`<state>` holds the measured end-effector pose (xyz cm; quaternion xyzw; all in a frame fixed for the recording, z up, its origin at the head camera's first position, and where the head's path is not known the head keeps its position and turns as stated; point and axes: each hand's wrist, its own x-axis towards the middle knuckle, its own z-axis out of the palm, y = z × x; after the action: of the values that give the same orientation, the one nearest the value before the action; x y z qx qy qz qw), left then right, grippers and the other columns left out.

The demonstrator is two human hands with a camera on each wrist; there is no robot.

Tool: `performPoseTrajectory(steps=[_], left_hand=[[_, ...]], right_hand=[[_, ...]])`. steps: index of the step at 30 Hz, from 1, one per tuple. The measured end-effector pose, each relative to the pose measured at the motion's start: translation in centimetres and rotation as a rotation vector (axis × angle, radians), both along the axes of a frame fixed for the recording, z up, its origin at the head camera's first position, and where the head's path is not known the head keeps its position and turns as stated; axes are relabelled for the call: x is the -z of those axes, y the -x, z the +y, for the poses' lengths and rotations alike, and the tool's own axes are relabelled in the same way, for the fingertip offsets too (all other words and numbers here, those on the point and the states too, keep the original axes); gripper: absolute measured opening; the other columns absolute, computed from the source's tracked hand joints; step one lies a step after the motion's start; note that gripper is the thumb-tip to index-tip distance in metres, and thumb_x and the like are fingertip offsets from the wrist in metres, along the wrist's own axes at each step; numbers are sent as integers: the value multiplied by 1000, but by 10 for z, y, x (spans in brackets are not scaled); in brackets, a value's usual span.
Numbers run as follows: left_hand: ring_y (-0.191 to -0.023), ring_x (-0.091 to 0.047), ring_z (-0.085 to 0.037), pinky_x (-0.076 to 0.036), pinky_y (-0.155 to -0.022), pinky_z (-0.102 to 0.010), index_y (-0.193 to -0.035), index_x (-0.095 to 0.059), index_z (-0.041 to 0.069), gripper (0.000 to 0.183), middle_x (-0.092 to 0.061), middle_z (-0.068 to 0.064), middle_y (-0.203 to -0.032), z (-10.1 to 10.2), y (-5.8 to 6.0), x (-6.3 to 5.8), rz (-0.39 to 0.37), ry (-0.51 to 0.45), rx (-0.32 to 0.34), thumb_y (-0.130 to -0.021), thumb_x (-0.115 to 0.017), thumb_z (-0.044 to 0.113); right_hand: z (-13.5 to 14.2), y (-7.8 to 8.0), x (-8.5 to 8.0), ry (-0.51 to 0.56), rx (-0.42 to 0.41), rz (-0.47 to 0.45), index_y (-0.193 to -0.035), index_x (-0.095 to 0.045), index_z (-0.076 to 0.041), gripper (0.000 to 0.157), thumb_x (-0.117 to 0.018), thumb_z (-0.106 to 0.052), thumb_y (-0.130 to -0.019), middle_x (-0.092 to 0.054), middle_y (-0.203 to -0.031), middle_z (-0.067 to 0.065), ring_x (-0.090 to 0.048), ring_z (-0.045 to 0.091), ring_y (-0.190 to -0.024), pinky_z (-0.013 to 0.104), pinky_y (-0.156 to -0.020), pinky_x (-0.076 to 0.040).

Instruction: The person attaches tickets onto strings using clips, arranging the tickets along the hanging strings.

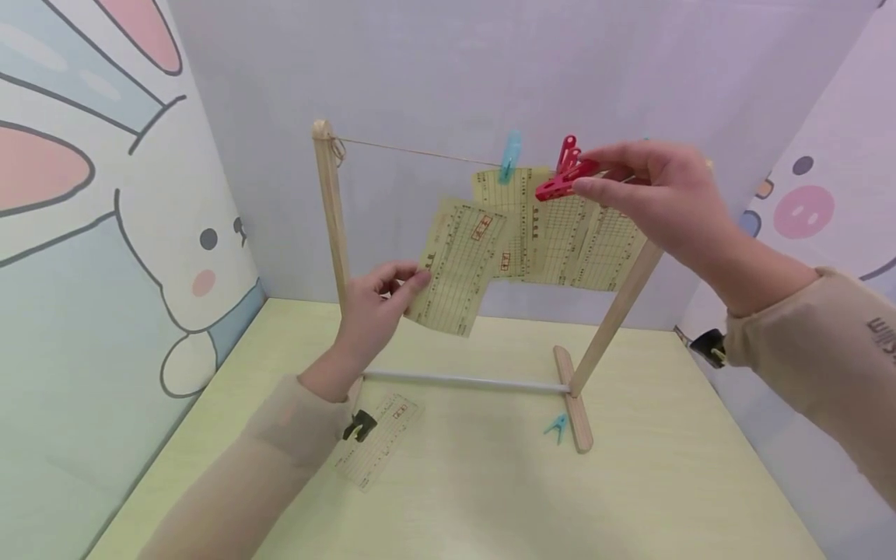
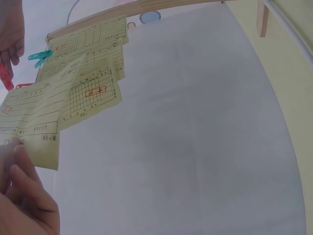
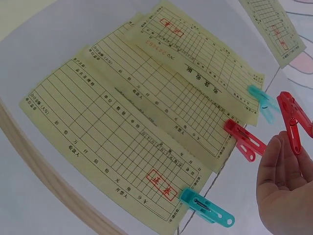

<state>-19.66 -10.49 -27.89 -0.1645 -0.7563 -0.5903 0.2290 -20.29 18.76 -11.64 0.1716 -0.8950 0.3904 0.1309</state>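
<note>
In the head view my left hand [image 1: 374, 311] pinches a yellowish receipt slip [image 1: 458, 264] by its lower left edge, in front of the wooden rack. The slip bends in the left wrist view, where my left hand [image 2: 27, 196] grips its near end. My right hand [image 1: 665, 187] pinches a red clothespin [image 1: 560, 185] between thumb and fingers, close to the string. Three similar slips [image 3: 112, 112] hang overlapping from the string. A second red clothespin [image 3: 247, 139] and two blue-green clothespins [image 3: 208, 208] are clipped on them.
The rack has a left wooden post [image 1: 330, 210], a right post [image 1: 616, 323] and a white lower bar [image 1: 465, 381]. Bare string [image 1: 413, 150] runs left of the slips. Another slip [image 1: 378, 443] and a blue clothespin [image 1: 558, 426] lie on the table [image 1: 476, 490].
</note>
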Motion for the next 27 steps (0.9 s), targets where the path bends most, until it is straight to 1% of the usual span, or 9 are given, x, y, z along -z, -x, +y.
performPoseTrajectory(steps=[3,7,10,14,16,19,22,25,27], left_hand=[[-58,-51,-6,-42,-49,-16,-101,-73,0,15,-72,-16,-85,0,3,-4,-2,-9,-3,-93,-69,13],[-59,-51,-6,-44,-50,-16,-102,-73,0,17,-71,-14,-87,-1,6,-9,-17,-21,-11,-94,-69,15],[-59,-51,-6,-44,-51,-16,-103,-73,0,18,-71,-12,-88,-3,10,-12,-18,-38,-10,-94,-69,15],[-57,-51,-7,-44,-51,-17,-103,-72,-1,18,-72,-12,-87,-4,13,-18,16,-54,-1,-94,-69,14],[-56,-51,-8,-43,-50,-18,-103,-72,-1,18,-72,-12,-86,-4,15,-20,36,-60,0,-94,-69,14],[-55,-50,-8,-43,-50,-18,-102,-73,-1,17,-72,-10,-84,-4,17,-24,54,-70,-1,-94,-69,14],[-54,-50,-8,-43,-50,-19,-102,-73,-1,18,-71,-6,-82,-3,19,-27,52,-86,-8,-93,-69,14],[-54,-51,-7,-45,-51,-19,-103,-73,0,20,-72,-5,-83,-3,21,-29,28,-92,-22,-93,-70,17],[-55,-52,-7,-45,-51,-19,-104,-73,0,21,-72,-6,-85,-2,23,-29,5,-94,-30,-93,-70,18]], right_hand=[[-4,1,-5,0,4,5,-126,-67,-9,39,-71,-30,-93,-69,-88,-16,-58,14,-80,16,-66,-46],[-10,3,-11,-1,9,6,-127,-67,-11,41,-71,-30,-92,-68,-89,-15,-56,15,-80,18,-62,-44],[-13,4,-16,20,3,-4,-128,-66,-11,42,-72,-30,-91,-70,-89,-15,-56,14,-81,20,-62,-42],[-15,6,-21,68,-6,-15,-129,-66,-11,41,-72,-28,-92,-71,-90,-15,-55,12,-82,21,-61,-39],[-16,7,-24,92,-16,-12,-128,-66,-11,40,-72,-27,-92,-71,-91,-13,-55,11,-83,19,-62,-41],[-19,10,-29,136,-39,-5,-126,-67,-9,39,-73,-24,-91,-72,-91,-12,-58,9,-83,16,-67,-44],[-22,12,-34,172,-60,7,-126,-68,-8,38,-73,-23,-91,-73,-94,-9,-60,9,-86,14,-75,-45],[-28,14,-38,185,-61,12,-126,-68,-11,38,-73,-25,-91,-72,-100,-6,-59,11,-92,15,-80,-44],[-32,15,-39,177,-57,17,-126,-69,-13,39,-73,-28,-90,-72,-102,-6,-58,11,-95,17,-80,-42]])
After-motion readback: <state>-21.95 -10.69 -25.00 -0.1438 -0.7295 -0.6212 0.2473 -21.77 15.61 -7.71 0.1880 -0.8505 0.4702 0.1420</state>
